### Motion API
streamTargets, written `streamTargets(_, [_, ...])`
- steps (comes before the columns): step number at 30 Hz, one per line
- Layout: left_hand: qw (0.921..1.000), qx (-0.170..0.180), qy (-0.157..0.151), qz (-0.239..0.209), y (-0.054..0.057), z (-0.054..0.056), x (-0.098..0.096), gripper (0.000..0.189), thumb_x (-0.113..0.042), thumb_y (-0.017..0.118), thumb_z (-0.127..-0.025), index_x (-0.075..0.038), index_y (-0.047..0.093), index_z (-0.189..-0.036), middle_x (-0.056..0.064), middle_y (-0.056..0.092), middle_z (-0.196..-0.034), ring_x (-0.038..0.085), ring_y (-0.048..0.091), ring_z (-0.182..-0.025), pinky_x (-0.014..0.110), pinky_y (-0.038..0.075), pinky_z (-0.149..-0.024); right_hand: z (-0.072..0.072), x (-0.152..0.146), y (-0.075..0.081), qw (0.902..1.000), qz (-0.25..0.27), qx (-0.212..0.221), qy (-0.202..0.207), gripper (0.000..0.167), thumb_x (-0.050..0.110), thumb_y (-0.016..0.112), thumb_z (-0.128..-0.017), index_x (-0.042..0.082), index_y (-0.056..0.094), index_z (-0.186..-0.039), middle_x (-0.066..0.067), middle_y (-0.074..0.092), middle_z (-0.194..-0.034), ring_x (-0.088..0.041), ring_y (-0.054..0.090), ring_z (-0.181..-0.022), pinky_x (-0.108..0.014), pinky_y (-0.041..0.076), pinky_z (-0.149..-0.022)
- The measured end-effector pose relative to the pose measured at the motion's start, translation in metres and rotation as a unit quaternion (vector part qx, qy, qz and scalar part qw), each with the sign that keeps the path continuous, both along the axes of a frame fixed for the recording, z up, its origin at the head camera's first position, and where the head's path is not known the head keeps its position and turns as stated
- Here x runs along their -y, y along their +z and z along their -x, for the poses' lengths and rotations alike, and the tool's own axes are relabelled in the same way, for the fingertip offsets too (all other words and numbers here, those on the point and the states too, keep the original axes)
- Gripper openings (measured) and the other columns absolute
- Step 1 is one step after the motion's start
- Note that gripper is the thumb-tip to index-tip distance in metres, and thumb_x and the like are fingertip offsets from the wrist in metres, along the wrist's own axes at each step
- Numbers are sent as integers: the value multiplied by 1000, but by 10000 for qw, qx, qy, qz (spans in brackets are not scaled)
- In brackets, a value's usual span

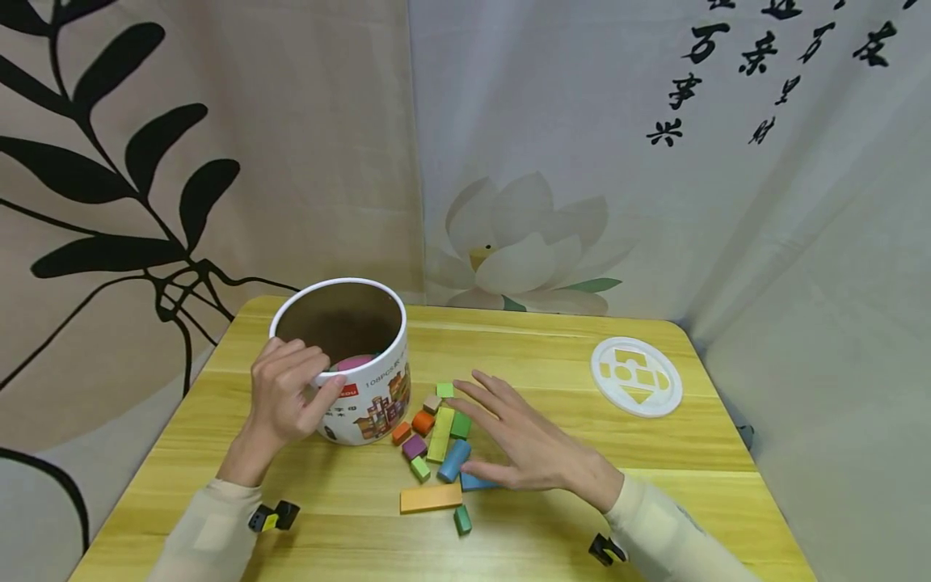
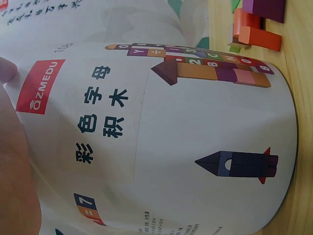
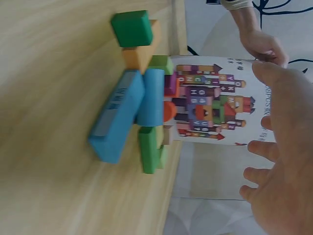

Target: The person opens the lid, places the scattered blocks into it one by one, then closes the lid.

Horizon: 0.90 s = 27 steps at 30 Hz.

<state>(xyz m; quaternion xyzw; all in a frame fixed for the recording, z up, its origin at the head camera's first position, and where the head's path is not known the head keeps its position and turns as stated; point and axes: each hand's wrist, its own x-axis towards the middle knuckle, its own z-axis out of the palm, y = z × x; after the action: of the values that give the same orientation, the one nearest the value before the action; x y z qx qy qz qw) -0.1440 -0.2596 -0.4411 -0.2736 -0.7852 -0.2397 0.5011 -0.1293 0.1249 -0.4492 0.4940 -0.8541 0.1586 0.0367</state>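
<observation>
My left hand [image 1: 291, 390] grips the near-left rim of a white printed bucket [image 1: 374, 404], with the thumb outside and the fingers over the edge. Inside the bucket a pink piece shows, the rest lying in shadow. My right hand [image 1: 524, 440] hovers with spread fingers beside a cluster of coloured wooden blocks and holds nothing. In that cluster are a blue cylinder [image 1: 454, 461], a yellow-green plank [image 1: 440, 434], an orange plank [image 1: 431, 499], a purple block [image 1: 414, 447] and a dark green block [image 1: 462, 520]. A blue block [image 3: 117, 117] lies partly under the right hand in the head view.
A white round lid [image 1: 636, 377] with shaped cut-outs lies at the right of the wooden table [image 1: 567, 537]. Behind the table hangs a curtain [image 1: 553, 145] with printed leaves, a lotus and characters. The bucket stands near the table's back-left edge.
</observation>
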Motion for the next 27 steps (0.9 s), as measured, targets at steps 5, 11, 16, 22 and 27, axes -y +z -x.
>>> streamTargets(5, [10000,13,-7,-10,0,0,0,49,-42,59,-95,-17,41,-57,-6,37,-53,13,28,-56,34,23,-67,-5,-9,-13,9999,-76,17,-68,88,65,63,-108,23,31,-178,-6,27,-188,-41,26,-175,-64,33,-136])
streamTargets(11, [10000,69,7,13,1,-1,0,47,-42,59,-94,-17,42,-58,-6,36,-53,13,29,-56,34,24,-68,-9,-15,-26,9995,-142,243,-114,85,61,66,-108,16,38,-175,-9,33,-186,-43,27,-174,-65,34,-135])
streamTargets(16, [10000,73,16,17,1,-2,0,46,-41,58,-94,-17,43,-58,-5,36,-53,13,29,-57,34,25,-68,-11,-18,-36,9991,-340,234,-70,86,62,65,-108,13,41,-173,-16,39,-183,-43,30,-173,-64,33,-136])
streamTargets(22, [10000,-3,-40,-31,1,-1,-1,50,-42,59,-97,-16,41,-58,-5,37,-53,14,28,-56,34,23,-67,-13,-20,-44,9988,-458,179,-15,85,64,66,-107,12,45,-171,-17,48,-177,-44,40,-168,-62,40,-133])
streamTargets(27, [10000,2,-35,-26,2,-1,-1,50,-42,59,-96,-15,41,-58,-4,37,-53,14,28,-56,34,23,-67,-16,-22,-50,9979,-592,266,-29,83,62,68,-107,13,46,-170,-15,51,-175,-40,48,-163,-59,44,-131])
